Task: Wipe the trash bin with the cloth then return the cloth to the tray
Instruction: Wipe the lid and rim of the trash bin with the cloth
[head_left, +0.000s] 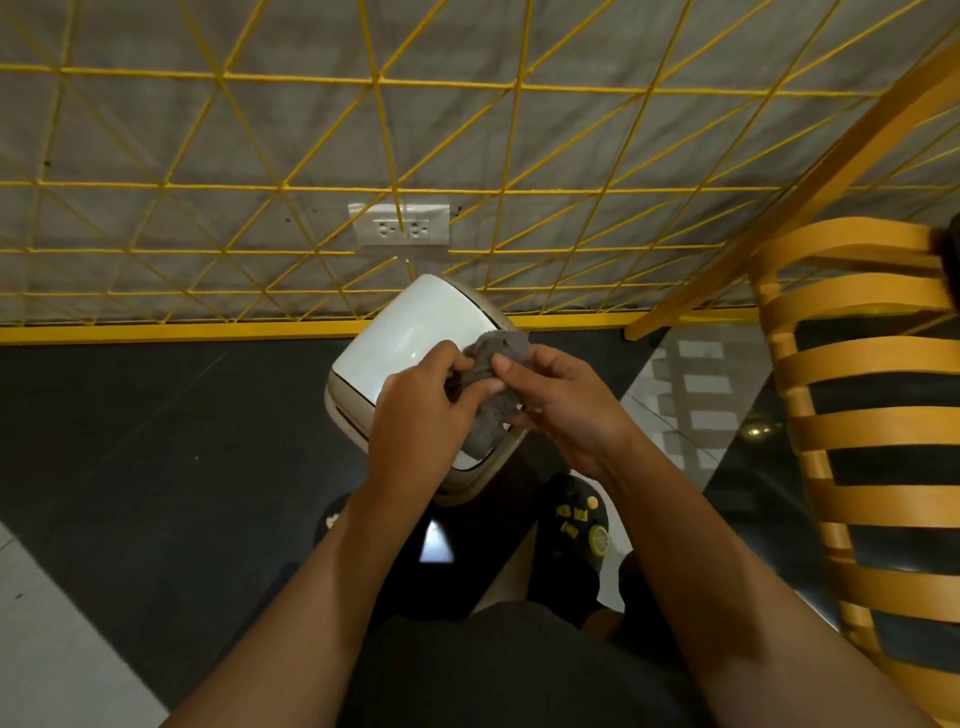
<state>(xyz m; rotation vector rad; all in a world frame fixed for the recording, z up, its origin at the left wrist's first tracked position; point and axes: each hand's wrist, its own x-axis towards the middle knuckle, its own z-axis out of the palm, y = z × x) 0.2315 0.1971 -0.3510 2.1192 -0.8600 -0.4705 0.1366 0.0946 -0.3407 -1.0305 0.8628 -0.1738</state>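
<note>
Over black shoes (571, 525) on the dark floor (156, 441), the left hand (415, 410) and right hand (561, 405) both pinched a crumpled gray cloth (491, 421), hiding part of the white trash bin (410, 332) below. The trash bin stood upright, lid up, one corner toward the shoes. Behind it was a yellow wire fence (379, 130), with a yellow chair (872, 415) to the right.

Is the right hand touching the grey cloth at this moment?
Touching. The head view shows the right hand pinching the grey cloth between thumb and fingers.
</note>
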